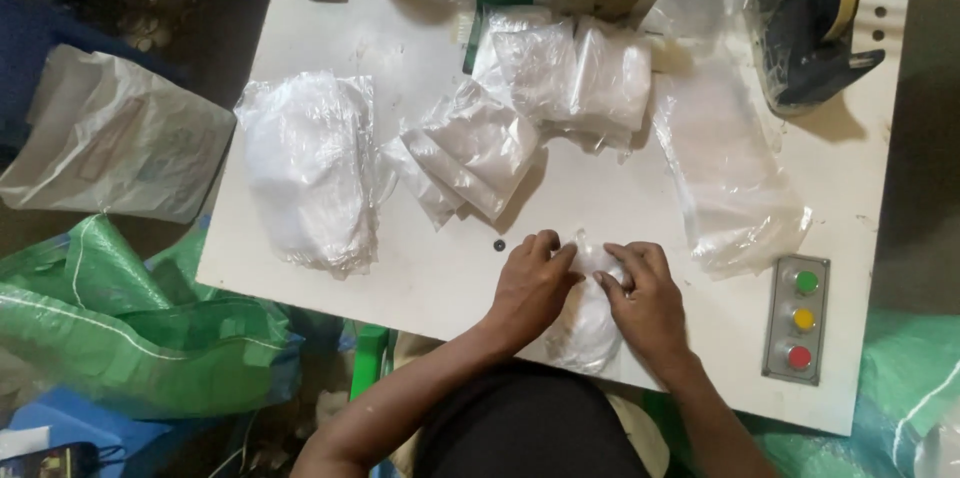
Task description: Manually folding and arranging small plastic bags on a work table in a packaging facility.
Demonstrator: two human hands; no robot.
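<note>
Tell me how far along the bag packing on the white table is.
Done, it seems: filled clear plastic packets stacked by the machine, more fanned beside them. In hand: left hand and right hand both grip one clear bag holding a white item. Left: flat clear bags, apparently empty.

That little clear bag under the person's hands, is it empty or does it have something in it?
Filled, it seems: the clear bag bulges with something white between the left hand and right hand. What the white content is cannot be told.
</note>
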